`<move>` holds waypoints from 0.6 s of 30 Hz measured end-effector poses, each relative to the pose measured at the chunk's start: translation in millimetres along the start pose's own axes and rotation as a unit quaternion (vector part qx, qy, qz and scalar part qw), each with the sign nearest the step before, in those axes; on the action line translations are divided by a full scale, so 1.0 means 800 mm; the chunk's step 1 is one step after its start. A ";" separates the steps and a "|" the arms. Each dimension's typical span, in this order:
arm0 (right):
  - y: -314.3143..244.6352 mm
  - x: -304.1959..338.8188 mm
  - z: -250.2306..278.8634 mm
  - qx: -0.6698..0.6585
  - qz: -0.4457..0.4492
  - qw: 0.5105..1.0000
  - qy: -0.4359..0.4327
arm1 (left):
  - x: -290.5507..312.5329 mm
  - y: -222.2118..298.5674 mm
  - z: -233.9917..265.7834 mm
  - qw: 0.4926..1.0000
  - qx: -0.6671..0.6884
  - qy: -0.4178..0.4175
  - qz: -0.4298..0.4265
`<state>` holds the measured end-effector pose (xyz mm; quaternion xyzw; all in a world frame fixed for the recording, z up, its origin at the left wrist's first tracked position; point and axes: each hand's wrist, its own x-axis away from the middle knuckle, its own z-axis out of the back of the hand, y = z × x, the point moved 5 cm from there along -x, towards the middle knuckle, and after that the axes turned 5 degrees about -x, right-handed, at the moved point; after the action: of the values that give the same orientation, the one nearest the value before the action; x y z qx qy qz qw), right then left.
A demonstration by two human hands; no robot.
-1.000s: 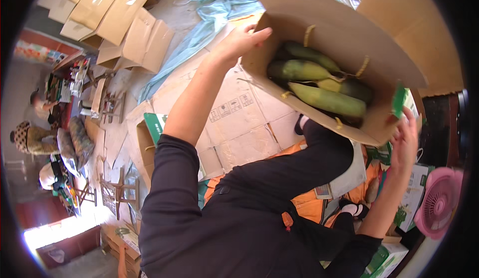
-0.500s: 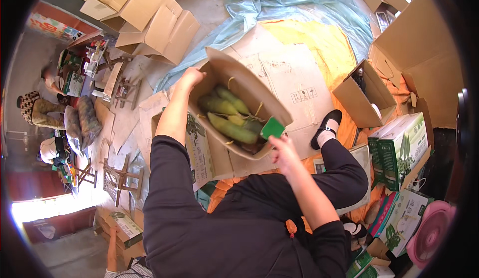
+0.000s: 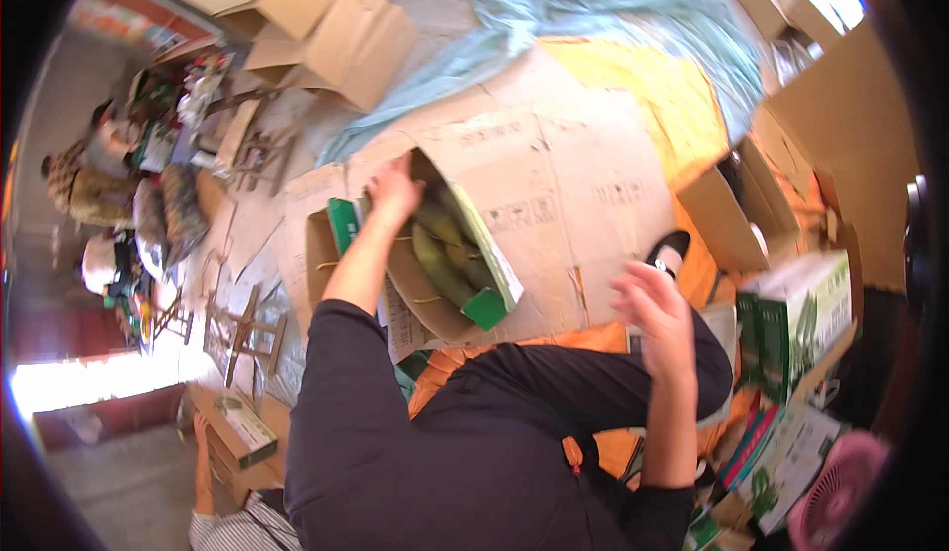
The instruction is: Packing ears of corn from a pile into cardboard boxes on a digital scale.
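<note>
Gripping the upper rim of the open carton (image 3: 435, 304), our left hand (image 3: 393, 192) has its fingers curled over the cardboard edge at centre frame. Our right hand (image 3: 654, 316) hangs free at right of centre, fingers loosely spread, holding nothing and well apart from the box.

Head view: we see the carton lying tilted on the flattened cardboard sheets (image 3: 554, 170), its mouth toward us. Inside lie several green cobs of corn (image 3: 445, 245), packed side by side; a green flap (image 3: 486, 308) shows at its lower edge.

Progress, as we judge it: filling looks largely done, flaps not yet closed. More boxes: printed green cartons (image 3: 796, 319) at right, brown empties (image 3: 326, 17) at upper left.
</note>
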<state>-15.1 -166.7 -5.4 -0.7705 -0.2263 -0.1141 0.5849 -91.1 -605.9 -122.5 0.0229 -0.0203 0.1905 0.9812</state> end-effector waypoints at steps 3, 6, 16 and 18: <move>-0.037 0.046 0.078 0.001 0.087 0.991 0.101 | 0.083 0.027 0.030 0.996 0.027 0.025 -0.086; -0.049 0.106 0.186 -0.016 0.131 0.971 0.199 | 0.176 0.047 0.017 0.967 0.058 -0.164 -0.187; 0.023 0.250 0.324 0.033 0.066 0.925 0.373 | 0.330 0.068 -0.059 0.948 -0.009 -0.233 -0.219; 0.035 0.262 0.322 0.027 0.038 0.935 0.351 | 0.333 0.070 -0.063 0.959 -0.051 -0.146 -0.236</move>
<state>158.3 117.8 -11.0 -0.6734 0.0202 -0.3486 0.6517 136.5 -452.2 -157.9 0.0050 -0.1673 -0.0531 0.9845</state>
